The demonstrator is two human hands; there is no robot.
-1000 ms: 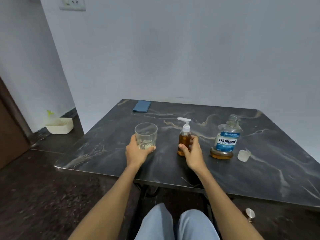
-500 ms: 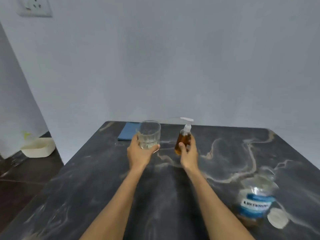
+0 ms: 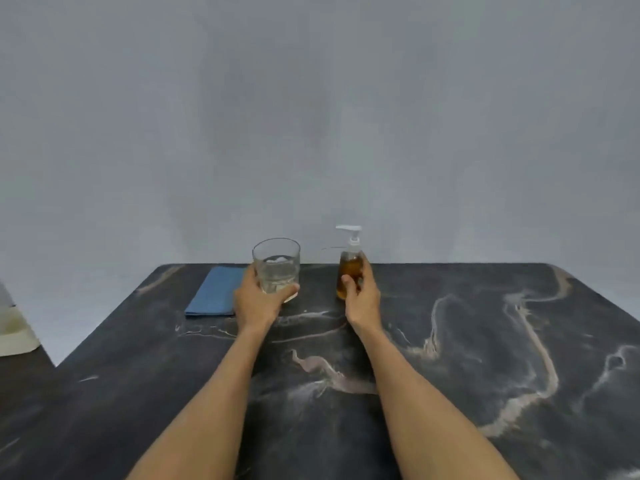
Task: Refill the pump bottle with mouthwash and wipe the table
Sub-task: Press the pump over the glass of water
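Both hands have carried their loads farther toward the table's (image 3: 485,393) 12 o'clock edge, and the mouthwash bottle seen earlier at 4 o'clock has dropped out of view. Arms reach forward nearly straight and parallel. Left hand (image 3: 258,301) wraps the glass (image 3: 276,268) low on its wall, thumb across the front, fingers curled behind. Right hand (image 3: 362,297) grips the pump bottle (image 3: 349,268), thumb on its front, fingers curled round its right side. This bottle stands upright, long axis vertical, amber liquid inside, white nozzle pointing to 9 o'clock. Whether either base touches the table I cannot tell. Just at 9 o'clock of the glass lies a folded blue cloth (image 3: 214,292), partly behind the left hand.
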